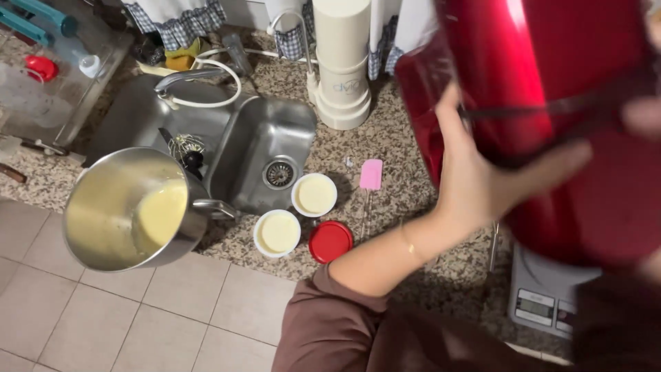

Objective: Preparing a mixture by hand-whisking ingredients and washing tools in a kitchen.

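Far left: a clear dish rack (41,83), cut off by the frame edge, contents hard to make out beyond a red lid and blue handles.

Steel mixing bowl (127,210) juts over the bench (413,172) edge above the tiled floor (138,310); pale yellow batter lies in the bottom. What supports the bowl cannot be seen.

Behind it, the steel sink (258,148) with a whisk (184,148) lying in it, partly hidden by the bowl rim. The faucet (182,79) arches over the sink.

Bench middle: two white ramekins (277,233) (315,195) filled with the same pale batter, near each other. A red lid (330,242) lies just beside the nearer one. A pink spatula (370,176) lies to their right; its handle is faint against the speckled stone. A white water filter (342,62) stands behind, top cut off.

Left hand (482,176): fingers spread, palm pressed flat against the side of the red stand mixer (551,103). The mixer is blurred, fills the upper right and runs out of frame. The brown sleeve (330,324) covers the upper arm.

Right hand (644,117): only a blurred sliver at the right edge, against the mixer; grip cannot be told.

Under the mixer, a grey kitchen scale (544,300), half hidden.
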